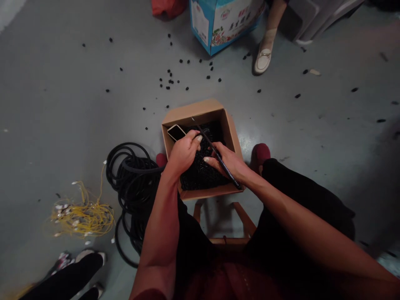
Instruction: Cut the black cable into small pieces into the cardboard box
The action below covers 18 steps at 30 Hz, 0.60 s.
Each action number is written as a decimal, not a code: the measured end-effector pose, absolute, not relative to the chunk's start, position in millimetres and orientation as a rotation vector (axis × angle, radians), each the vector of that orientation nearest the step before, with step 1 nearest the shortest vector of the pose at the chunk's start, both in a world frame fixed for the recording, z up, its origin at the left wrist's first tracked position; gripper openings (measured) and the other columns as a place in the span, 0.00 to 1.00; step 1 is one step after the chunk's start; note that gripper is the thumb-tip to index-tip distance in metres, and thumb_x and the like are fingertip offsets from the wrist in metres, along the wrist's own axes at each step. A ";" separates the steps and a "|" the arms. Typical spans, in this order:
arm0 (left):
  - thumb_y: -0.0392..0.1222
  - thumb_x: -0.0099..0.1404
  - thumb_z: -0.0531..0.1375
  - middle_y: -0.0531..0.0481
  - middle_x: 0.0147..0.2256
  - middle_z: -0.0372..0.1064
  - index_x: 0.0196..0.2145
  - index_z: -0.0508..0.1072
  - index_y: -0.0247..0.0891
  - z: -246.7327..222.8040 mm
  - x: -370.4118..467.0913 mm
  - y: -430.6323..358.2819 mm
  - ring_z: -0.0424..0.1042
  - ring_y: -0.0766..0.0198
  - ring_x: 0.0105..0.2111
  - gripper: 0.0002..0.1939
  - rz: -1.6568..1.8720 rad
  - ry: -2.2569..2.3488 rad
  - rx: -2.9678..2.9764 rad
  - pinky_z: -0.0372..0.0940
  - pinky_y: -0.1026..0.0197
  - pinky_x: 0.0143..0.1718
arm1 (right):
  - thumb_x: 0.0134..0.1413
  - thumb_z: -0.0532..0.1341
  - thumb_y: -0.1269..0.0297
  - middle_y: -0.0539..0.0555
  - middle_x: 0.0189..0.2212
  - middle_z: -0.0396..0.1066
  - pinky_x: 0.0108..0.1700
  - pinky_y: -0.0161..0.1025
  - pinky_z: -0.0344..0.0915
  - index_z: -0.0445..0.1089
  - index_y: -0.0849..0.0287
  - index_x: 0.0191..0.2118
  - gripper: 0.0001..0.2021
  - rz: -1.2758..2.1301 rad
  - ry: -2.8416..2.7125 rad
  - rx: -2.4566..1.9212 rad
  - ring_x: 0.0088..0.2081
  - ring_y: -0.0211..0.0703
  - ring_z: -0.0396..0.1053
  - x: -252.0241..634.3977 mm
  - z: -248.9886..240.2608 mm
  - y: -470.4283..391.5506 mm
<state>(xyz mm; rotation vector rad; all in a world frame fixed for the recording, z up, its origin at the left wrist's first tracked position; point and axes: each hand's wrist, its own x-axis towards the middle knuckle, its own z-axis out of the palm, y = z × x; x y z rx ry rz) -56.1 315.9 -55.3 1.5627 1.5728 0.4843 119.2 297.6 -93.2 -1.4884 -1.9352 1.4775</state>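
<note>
A slim black rod-like tool (220, 160) with a thin bright tip lies slantwise across my right hand (226, 160), which is closed around it. Pale lettering runs along its lower part. My left hand (186, 150) is closed in a pinch near the rod's upper part. A bit of something black shows at its thumb, too small to name. Both hands are over an open cardboard box (195, 110) filled with small black pieces (200, 173). A phone (176, 132) leans in the box's far left corner. Black hose (134, 166) lies coiled at the left, one length passing behind my left forearm.
Small black pieces (170, 81) are scattered over the grey floor. Tangled yellow cords (84, 218) lie at the left. Beyond the cardboard box stand a blue carton (203, 25) and another person's shoe (263, 61). A wooden stool (243, 218) is between my legs. Another person's legs (62, 275) show lower left.
</note>
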 end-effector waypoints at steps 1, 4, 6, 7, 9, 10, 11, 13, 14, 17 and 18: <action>0.40 0.70 0.48 0.53 0.26 0.65 0.36 0.67 0.37 -56.0 -55.9 315.9 0.63 0.68 0.27 0.10 0.485 1.576 1.561 0.54 0.65 0.30 | 0.55 0.57 0.48 0.58 0.40 0.69 0.39 0.44 0.62 0.63 0.59 0.48 0.22 1.472 -1.933 -1.519 0.39 0.50 0.67 118.0 -92.3 297.3; 0.41 0.69 0.48 0.53 0.25 0.65 0.37 0.67 0.37 -59.4 -55.9 315.7 0.63 0.68 0.26 0.10 0.501 1.588 1.540 0.54 0.65 0.29 | 0.55 0.56 0.51 0.56 0.37 0.70 0.38 0.43 0.61 0.63 0.57 0.45 0.17 1.474 -1.910 -1.554 0.37 0.49 0.68 114.8 -90.7 296.5; 0.41 0.69 0.48 0.53 0.26 0.65 0.39 0.67 0.37 -61.8 -56.0 315.6 0.62 0.69 0.26 0.10 0.529 1.591 1.518 0.54 0.65 0.28 | 0.56 0.55 0.51 0.56 0.37 0.70 0.37 0.42 0.61 0.63 0.56 0.44 0.16 1.471 -1.897 -1.545 0.36 0.48 0.68 113.2 -91.2 296.0; 0.41 0.69 0.48 0.53 0.26 0.65 0.39 0.67 0.37 -62.7 -56.0 315.5 0.62 0.69 0.26 0.10 0.545 1.591 1.508 0.54 0.65 0.28 | 0.56 0.55 0.52 0.55 0.36 0.70 0.37 0.42 0.61 0.63 0.56 0.44 0.15 1.466 -1.894 -1.546 0.35 0.48 0.68 112.7 -91.9 295.8; 0.42 0.69 0.48 0.53 0.26 0.65 0.39 0.67 0.37 -63.7 -55.8 315.3 0.62 0.69 0.25 0.10 0.561 1.582 1.492 0.54 0.66 0.27 | 0.55 0.55 0.52 0.55 0.36 0.70 0.36 0.42 0.60 0.63 0.56 0.43 0.15 1.453 -1.890 -1.559 0.35 0.48 0.67 112.3 -93.9 295.4; 0.42 0.69 0.48 0.53 0.26 0.65 0.39 0.67 0.37 -63.8 -55.6 315.2 0.62 0.69 0.25 0.10 0.563 1.578 1.487 0.54 0.66 0.27 | 0.55 0.55 0.52 0.55 0.35 0.70 0.36 0.42 0.60 0.63 0.56 0.42 0.15 1.449 -1.889 -1.566 0.35 0.48 0.67 112.3 -94.9 295.2; 0.42 0.69 0.48 0.53 0.26 0.64 0.39 0.67 0.37 -63.8 -55.6 315.2 0.61 0.70 0.25 0.10 0.562 1.575 1.484 0.54 0.66 0.27 | 0.55 0.55 0.52 0.55 0.34 0.70 0.36 0.42 0.60 0.63 0.56 0.42 0.15 1.446 -1.888 -1.571 0.34 0.48 0.67 112.3 -95.9 295.0; 0.41 0.69 0.48 0.53 0.26 0.64 0.39 0.67 0.37 -64.2 -55.7 315.0 0.61 0.70 0.25 0.10 0.556 1.575 1.481 0.54 0.66 0.27 | 0.54 0.55 0.52 0.55 0.33 0.70 0.35 0.42 0.60 0.63 0.55 0.41 0.14 1.448 -1.891 -1.574 0.33 0.49 0.67 112.5 -97.3 294.5; 0.41 0.69 0.48 0.53 0.26 0.64 0.39 0.67 0.37 -64.7 -55.9 315.0 0.61 0.70 0.25 0.10 0.556 1.576 1.480 0.54 0.66 0.27 | 0.54 0.55 0.52 0.55 0.33 0.70 0.35 0.42 0.60 0.63 0.55 0.41 0.14 1.450 -1.893 -1.577 0.33 0.49 0.67 112.6 -97.6 294.3; 0.41 0.69 0.48 0.53 0.26 0.65 0.39 0.67 0.37 -67.8 -57.2 315.1 0.61 0.70 0.25 0.10 0.559 1.574 1.471 0.54 0.66 0.27 | 0.54 0.54 0.53 0.55 0.33 0.70 0.35 0.42 0.59 0.63 0.55 0.41 0.13 1.456 -1.895 -1.587 0.33 0.49 0.67 112.3 -96.5 294.2; 0.41 0.69 0.48 0.53 0.26 0.65 0.39 0.67 0.36 -68.8 -57.8 315.3 0.61 0.70 0.25 0.10 0.563 1.571 1.466 0.54 0.66 0.27 | 0.55 0.54 0.53 0.55 0.33 0.70 0.35 0.42 0.59 0.63 0.55 0.41 0.13 1.457 -1.898 -1.594 0.33 0.49 0.67 112.2 -95.6 294.4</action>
